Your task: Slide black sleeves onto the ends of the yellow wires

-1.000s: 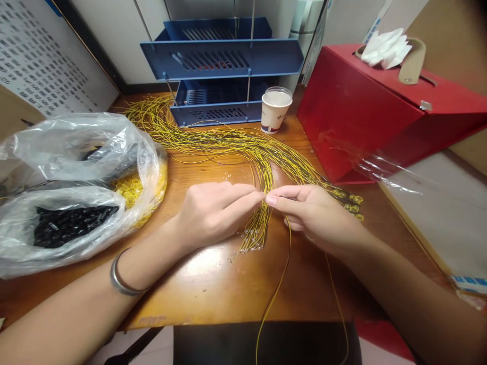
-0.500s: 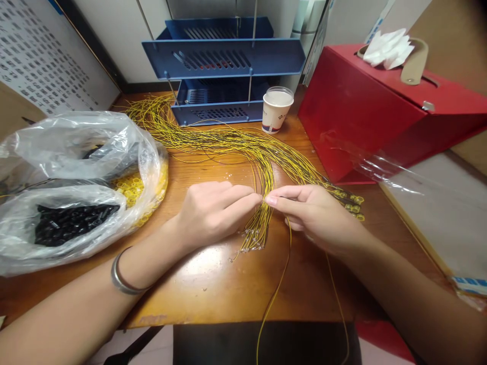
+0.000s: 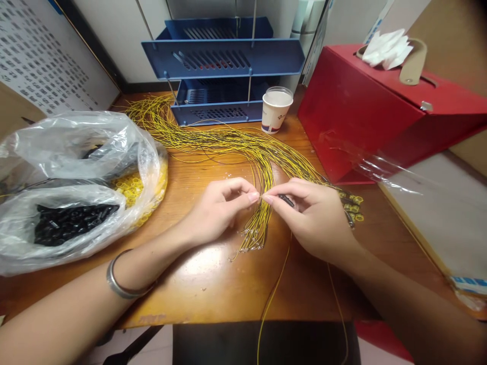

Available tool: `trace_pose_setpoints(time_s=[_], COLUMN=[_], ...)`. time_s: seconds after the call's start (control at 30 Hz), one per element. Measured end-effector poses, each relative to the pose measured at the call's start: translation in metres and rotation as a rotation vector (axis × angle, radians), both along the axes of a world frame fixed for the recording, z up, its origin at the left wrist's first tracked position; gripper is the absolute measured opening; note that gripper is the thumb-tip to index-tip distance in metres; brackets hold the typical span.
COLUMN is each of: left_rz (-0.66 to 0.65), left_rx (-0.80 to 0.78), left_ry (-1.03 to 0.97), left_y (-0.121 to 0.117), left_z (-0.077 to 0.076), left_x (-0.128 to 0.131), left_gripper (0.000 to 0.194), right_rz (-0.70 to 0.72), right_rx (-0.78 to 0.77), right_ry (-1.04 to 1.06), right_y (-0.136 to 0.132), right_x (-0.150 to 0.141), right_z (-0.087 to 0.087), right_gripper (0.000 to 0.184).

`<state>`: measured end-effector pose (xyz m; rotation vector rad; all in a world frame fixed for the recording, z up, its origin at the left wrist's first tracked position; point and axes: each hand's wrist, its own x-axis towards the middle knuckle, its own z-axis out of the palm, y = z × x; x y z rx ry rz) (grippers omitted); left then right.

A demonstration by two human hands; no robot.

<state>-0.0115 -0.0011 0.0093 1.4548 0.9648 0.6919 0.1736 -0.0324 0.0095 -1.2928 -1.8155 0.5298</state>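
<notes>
Over the wire bundle (image 3: 262, 172), both my hands meet fingertip to fingertip. My left hand (image 3: 216, 210) is closed in a pinch of thumb and forefinger on a tiny end that looks like the tip of a thin wire. My right hand (image 3: 319, 218) pinches the same wire close by. A small black plastic sleeve (image 3: 286, 200) shows between its fingers. Below the right hand, a yellow and dark wire (image 3: 279, 279) hangs over the table's front edge. Beneath the hands, the bundle's bare-looking ends (image 3: 253, 239) lie on the wooden table (image 3: 190, 299).
To the left, clear plastic bags (image 3: 76, 124) hold black sleeves (image 3: 72, 223) and yellow rings (image 3: 131, 190). Yellow-ringed wire ends (image 3: 353, 203) lie right. Behind stand a blue tray rack (image 3: 224, 58), a paper cup (image 3: 277, 111) and a red tissue box (image 3: 365, 111).
My left hand has turned, so its thumb and pinch now show. The right hand has shifted slightly, and the black sleeve in its fingers has come into sight.
</notes>
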Motion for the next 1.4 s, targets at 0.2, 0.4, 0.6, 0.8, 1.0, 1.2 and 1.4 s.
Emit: trace_pose_setpoints(time_s=[0.2,0.4,0.6,0.8,1.0,1.2,1.4], left_rz=[-0.079,-0.108,-0.174,-0.259,-0.24,-0.207,0.097], left_rx=[-0.419,-0.506,-0.7,-0.804,-0.82,-0.642,0.282], left_ry=[-0.237,-0.309,-0.405,-0.435,-0.452,-0.361,0.141], left_y=[0.002,0.001,0.003,0.009,0.009,0.008,0.009], left_z=[-0.001,0.001,0.0,-0.006,-0.006,-0.007,-0.014], left_x=[0.0,-0.001,-0.001,-0.003,-0.004,-0.001,-0.003], left_gripper=[0.015,0.016,0.017,0.018,0.017,0.026,0.022], right_rz=[0.051,0.089,0.116,0.155,0.148,0.102,0.091], right_rx=[0.169,0.257,0.283,0.244,0.095,-0.179,-0.416], right_ry=[-0.101,-0.144,-0.193,-0.188,-0.14,0.067,0.212], right_y=[0.001,0.001,0.0,0.0,0.0,0.002,0.006], right_x=[-0.001,0.0,0.0,0.0,0.0,0.002,0.003], right_z=[-0.002,-0.002,-0.002,-0.003,0.001,0.006,0.011], right_gripper=[0.009,0.01,0.01,0.01,0.011,0.012,0.013])
